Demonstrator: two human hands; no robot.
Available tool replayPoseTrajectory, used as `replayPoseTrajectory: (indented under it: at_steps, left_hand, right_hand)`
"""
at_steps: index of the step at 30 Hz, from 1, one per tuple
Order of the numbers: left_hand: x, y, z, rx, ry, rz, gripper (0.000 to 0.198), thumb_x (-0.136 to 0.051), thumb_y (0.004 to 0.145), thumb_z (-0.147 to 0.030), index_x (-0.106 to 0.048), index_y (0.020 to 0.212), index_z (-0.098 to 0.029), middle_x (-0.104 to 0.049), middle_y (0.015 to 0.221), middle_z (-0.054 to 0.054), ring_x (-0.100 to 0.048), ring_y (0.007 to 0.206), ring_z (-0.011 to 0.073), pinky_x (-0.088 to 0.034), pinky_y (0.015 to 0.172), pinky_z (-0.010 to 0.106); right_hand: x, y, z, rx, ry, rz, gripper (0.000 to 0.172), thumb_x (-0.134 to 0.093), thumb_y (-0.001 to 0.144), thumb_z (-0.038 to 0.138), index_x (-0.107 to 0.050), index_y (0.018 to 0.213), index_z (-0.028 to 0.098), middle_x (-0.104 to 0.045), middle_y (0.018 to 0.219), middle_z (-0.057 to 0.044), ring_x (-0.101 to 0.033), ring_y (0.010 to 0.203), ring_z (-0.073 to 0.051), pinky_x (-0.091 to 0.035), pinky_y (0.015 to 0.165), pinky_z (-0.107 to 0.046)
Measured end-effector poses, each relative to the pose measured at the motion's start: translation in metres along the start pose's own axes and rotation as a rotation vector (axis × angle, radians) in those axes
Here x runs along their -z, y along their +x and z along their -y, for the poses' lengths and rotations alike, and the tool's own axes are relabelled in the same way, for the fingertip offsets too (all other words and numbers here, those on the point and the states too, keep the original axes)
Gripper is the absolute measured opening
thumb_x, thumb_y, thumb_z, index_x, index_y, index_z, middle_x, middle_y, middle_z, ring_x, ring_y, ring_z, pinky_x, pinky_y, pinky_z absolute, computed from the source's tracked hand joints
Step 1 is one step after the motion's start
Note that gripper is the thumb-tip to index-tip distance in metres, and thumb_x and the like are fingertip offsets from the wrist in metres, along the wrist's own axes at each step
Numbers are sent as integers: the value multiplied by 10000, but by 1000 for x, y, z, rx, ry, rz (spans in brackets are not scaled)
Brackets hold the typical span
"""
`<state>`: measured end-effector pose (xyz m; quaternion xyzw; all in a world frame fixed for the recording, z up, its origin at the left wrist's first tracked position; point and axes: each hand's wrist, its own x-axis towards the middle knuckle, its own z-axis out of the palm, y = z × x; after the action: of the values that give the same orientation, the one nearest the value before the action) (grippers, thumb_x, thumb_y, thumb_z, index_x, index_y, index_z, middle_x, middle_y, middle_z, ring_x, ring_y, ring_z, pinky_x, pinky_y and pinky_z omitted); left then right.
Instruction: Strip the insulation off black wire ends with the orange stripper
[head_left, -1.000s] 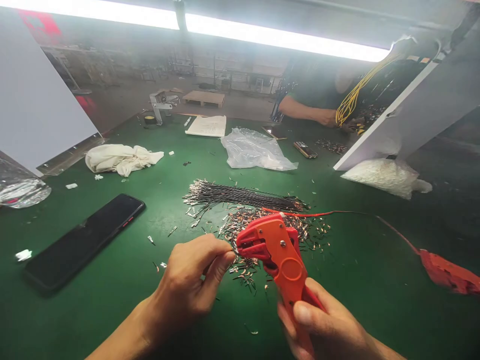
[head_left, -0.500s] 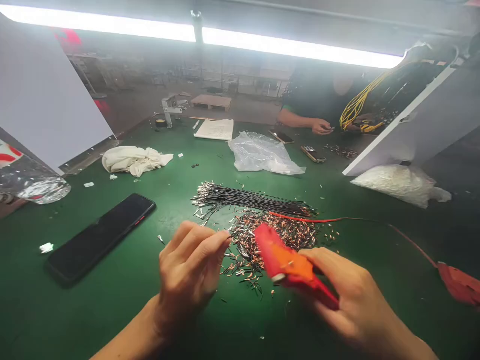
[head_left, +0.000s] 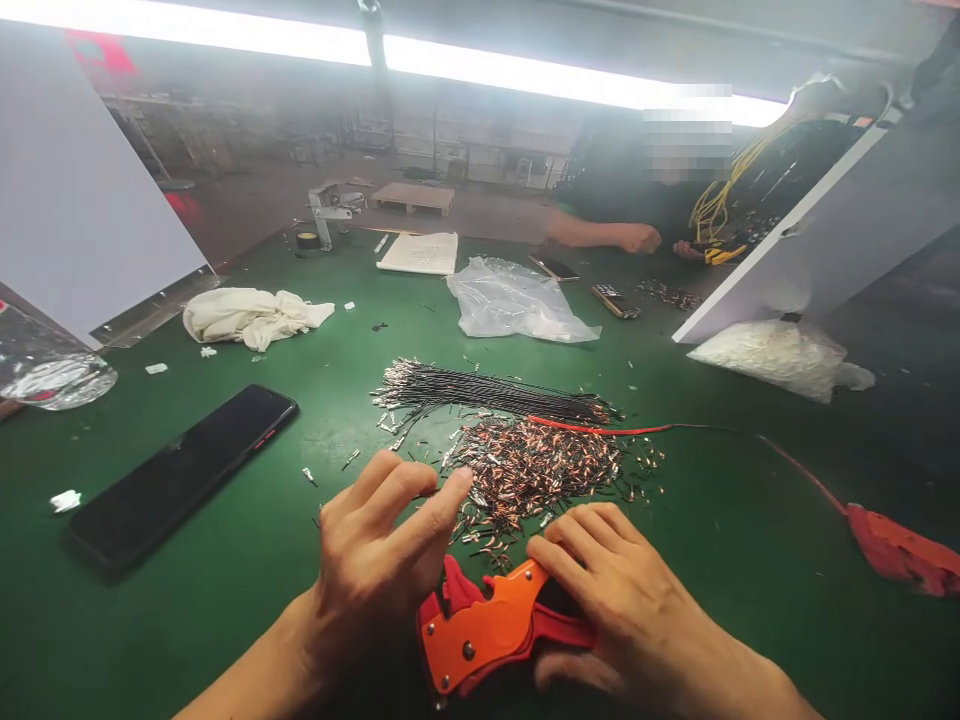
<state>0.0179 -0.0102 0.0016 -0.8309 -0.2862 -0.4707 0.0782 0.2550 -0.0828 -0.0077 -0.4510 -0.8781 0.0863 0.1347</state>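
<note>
My right hand (head_left: 607,590) is closed around the red handles of an orange and red wire stripper (head_left: 487,630). The tool's jaws point left, low over the green table, close by my left hand (head_left: 386,525). That hand is closed in a pinch, with a dark bit of black wire (head_left: 427,492) just showing between thumb and fingers; most of it is hidden. Just beyond both hands lies a heap of short black and copper-coloured wire scraps (head_left: 540,460). Behind the heap, a bundle of black wires (head_left: 487,388) lies sideways, with silvery terminals at its left end.
A black phone (head_left: 184,475) lies at left, near a cream cloth (head_left: 251,315). Farther back are a clear plastic bag (head_left: 517,300) and a paper pad (head_left: 418,253). A thin red strip (head_left: 637,430) leads to a red-orange object (head_left: 900,545). A co-worker's hand (head_left: 637,238) shows across the table.
The wire stripper has come down and left, turning so that its orange side faces me, with my right hand moving along. My left hand remains in nearly the same place.
</note>
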Motion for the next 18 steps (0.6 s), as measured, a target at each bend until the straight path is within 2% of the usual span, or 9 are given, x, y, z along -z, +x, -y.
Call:
replayPoseTrajectory:
  at_steps: [3, 5, 8, 10, 13, 18]
  left_hand:
    - [-2, -3, -2, -11, -4, -32, 259, -666, 757, 24, -671, 954, -144, -617, 795, 41, -481, 725, 133, -442, 619, 236]
    - [-6, -7, -3, -17, -33, -1, 253, -667, 756, 23, -669, 956, -133, -631, 832, 55, -502, 769, 149, -460, 642, 253]
    - [-12, -11, -8, -58, -101, 67, 227, -620, 785, 25, -654, 969, -103, -633, 841, 73, -508, 778, 163, -474, 644, 277]
    - [-15, -11, -12, -98, -147, 111, 184, -577, 817, 13, -640, 963, -80, -630, 812, 84, -502, 742, 162, -471, 612, 281]
    - [-16, -8, -19, -147, -201, 170, 144, -511, 873, -17, -624, 947, -67, -629, 751, 88, -505, 686, 160, -468, 572, 278]
    - [-15, -4, -25, -188, -189, 205, 127, -482, 921, -75, -608, 933, -83, -633, 710, 81, -541, 671, 168, -478, 574, 280]
  right_hand:
    - [-4, -1, 4, -1, 87, 0, 676, -699, 681, 707, -592, 1081, 172, -625, 1012, -99, -559, 855, -279, -438, 768, -451]
    - [-6, -1, 7, -45, 201, -57, 617, -673, 760, 651, -568, 1154, 187, -618, 1088, -113, -574, 914, -289, -469, 793, -465]
    - [-7, 1, 10, -200, 484, -262, 381, -549, 947, 408, -493, 1271, 217, -632, 1093, -86, -608, 949, -225, -527, 792, -369]
    - [-6, 4, 10, -286, 627, -390, 334, -506, 970, 283, -479, 1300, 237, -650, 1068, -55, -629, 901, -170, -545, 739, -281]
    - [-4, 7, 10, -263, 608, -466, 327, -542, 930, 180, -538, 1253, 227, -682, 1022, -37, -638, 836, -151, -539, 714, -260]
    - [-5, 9, 9, -182, 439, -514, 136, -555, 879, 100, -643, 954, 173, -669, 733, -6, -587, 630, -137, -469, 628, -274]
